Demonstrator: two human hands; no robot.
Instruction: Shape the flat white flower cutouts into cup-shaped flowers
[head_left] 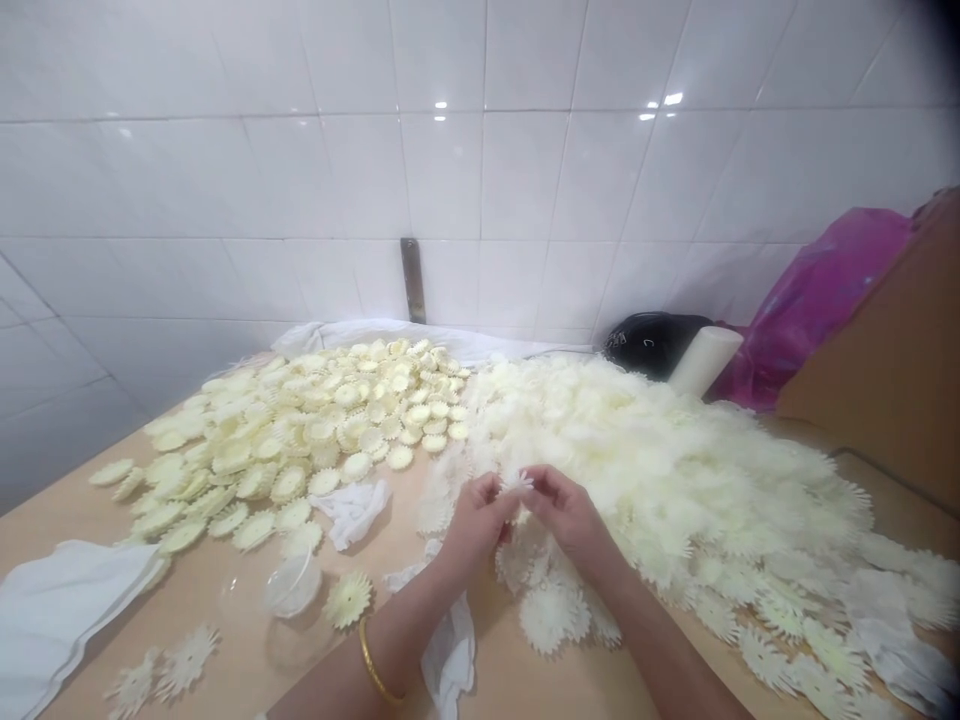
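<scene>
My left hand point(478, 518) and my right hand point(568, 512) meet near the middle of the view. Both pinch a small white toothed piece point(516, 484) between their fingertips. Just behind and right of them spreads a large heap of pale, thin toothed discs point(645, 460). Cupped yellowish discs point(322, 430) are piled at the left. A single greenish toothed disc point(348, 600) lies left of my left forearm, beside a small clear bowl point(293, 585). Part of a white cloth point(452, 650) shows beside that forearm.
A white cloth point(67, 610) covers the left table edge. Another crumpled cloth point(352, 512) lies before the yellowish pile. Behind the right heap are a white roll point(705, 360), a black bag point(649, 342) and a pink plastic bag point(832, 290). A tiled wall point(517, 170) rises behind.
</scene>
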